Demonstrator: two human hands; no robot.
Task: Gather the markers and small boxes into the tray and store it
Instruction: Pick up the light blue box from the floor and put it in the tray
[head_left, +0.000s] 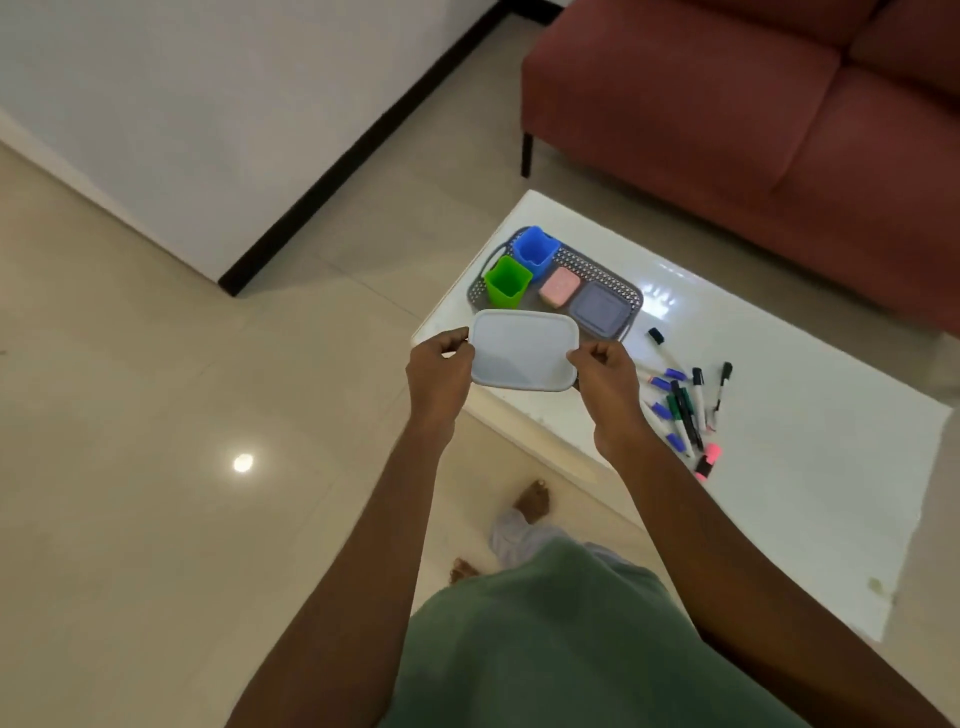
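Note:
A grey perforated tray (618, 283) lies on the white table (779, 493). In it stand a blue cup (536, 250) and a green cup (507, 283), next to a pink box (559, 287) and a grey-lidded box (598, 309). I hold a pale blue rectangular box (524, 357) in the air in front of the tray, above the table's near corner. My left hand (439, 371) grips its left end and my right hand (605, 379) its right end. Several markers (685, 408) and a pink highlighter (707, 461) lie scattered on the table to the right.
A red sofa (753, 104) stands behind the table. Beige tiled floor (156, 467) spreads to the left, up to a white wall with a black skirting (363, 140). My bare feet (532, 501) are on the floor beside the table's edge.

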